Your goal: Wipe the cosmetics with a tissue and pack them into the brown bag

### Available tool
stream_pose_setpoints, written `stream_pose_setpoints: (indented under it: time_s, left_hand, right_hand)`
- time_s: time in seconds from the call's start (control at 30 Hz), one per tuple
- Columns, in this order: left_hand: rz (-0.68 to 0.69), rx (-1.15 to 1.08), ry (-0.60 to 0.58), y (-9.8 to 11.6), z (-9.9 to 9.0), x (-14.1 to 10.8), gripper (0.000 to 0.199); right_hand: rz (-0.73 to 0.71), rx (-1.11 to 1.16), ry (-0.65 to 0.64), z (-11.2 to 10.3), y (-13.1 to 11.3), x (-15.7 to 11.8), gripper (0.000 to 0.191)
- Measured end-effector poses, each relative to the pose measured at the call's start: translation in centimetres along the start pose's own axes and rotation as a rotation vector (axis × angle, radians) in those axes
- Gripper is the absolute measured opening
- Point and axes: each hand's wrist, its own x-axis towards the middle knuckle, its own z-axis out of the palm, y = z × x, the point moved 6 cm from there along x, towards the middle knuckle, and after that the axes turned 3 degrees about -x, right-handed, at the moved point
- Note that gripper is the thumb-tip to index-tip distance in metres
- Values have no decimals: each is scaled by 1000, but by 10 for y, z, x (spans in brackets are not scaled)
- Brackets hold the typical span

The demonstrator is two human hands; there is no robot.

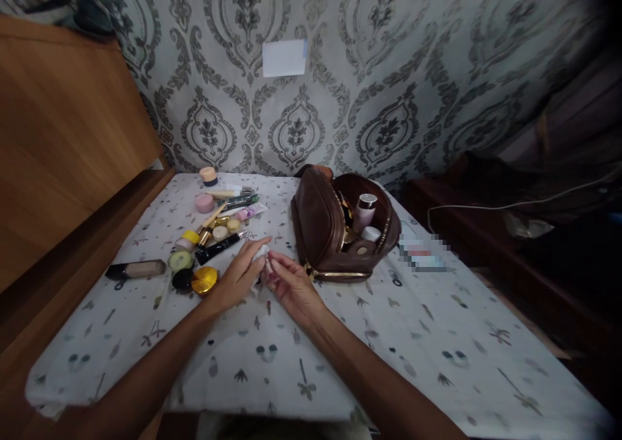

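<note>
The left hand (236, 278) is partly closed, its thumb and fingers pinching a crumpled white tissue (261, 252), with one finger reaching out straight. Facing it, the right hand (299, 291) is curled in, its fingertips closed on a small pinkish item (269, 273) that lies between the two hands, against the tissue (what it is exactly, I cannot tell, since the fingers cover much of it).

Just left of the left hand sit a round gold piece (205, 280) and a round black piece (183, 281); just beyond that hand lies a black tube (216, 249). Farther out past it are a pink jar (205, 203) and a pink-and-white tube (250, 212), and well to its left a brown tube (140, 269).

Beyond the right hand and a little to its right, a brown bag (318, 223) stands unzipped, with a pale bottle (365, 213) and a white-lidded jar (372, 233) inside.

As I judge it, things are partway: the pinkish item is in hand and unfinished, while the bag's contents remain to be handled, if they are part of this. Whether the pieces lying out are done, I cannot tell.
</note>
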Motion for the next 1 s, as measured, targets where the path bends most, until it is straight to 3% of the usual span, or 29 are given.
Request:
stream_pose_setpoints:
  time_s: [0.2,0.33,0.47,0.7,0.83,1.0]
  left_hand:
    - [-194,-105,116,-10,-12,1,39]
    - [-265,-210,211,-17,-16,3,38]
    - [-203,-218,229,-14,-14,4,42]
    - [-68,8,305,-4,-12,-6,39]
    - [-27,43,379,4,-19,-10,21]
    - [-35,-46,279,8,-17,-6,11]
  right_hand:
    - [-63,-224,-42,2,1,-1,42]
    - [-34,-218,-96,5,3,-3,47]
    - [24,-138,-101,6,5,-4,51]
    - [33,-85,-71,4,4,-4,48]
    - [30,-76,-78,6,3,-6,48]
    - [1,-36,-51,2,2,-3,47]
